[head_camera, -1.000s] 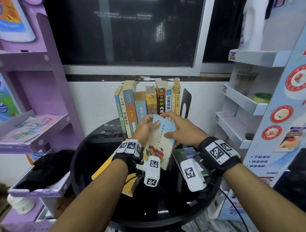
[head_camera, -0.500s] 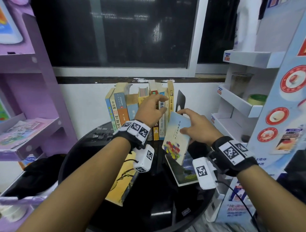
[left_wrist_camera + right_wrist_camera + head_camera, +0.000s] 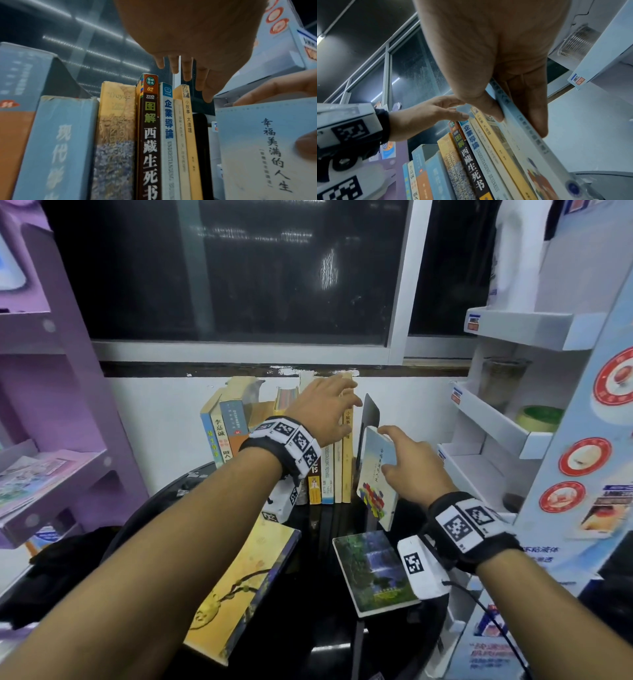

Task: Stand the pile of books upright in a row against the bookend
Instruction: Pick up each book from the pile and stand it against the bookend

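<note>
While two books lie flat, bookend stands behind.

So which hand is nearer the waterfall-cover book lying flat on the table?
Right hand, above it, holding the light blue book. Left hand is farther, up at the row's tops. Waterfall-cover book.

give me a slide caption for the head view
Right hand holds a pale blue book beside the bookend while the left hand rests on the upright row.

I see a narrow gap just past my left fingertips, between the row of upright books and the black bookend. The pale blue book my right fingers grip fills its mouth; the white shelf unit crowds their right.
</note>
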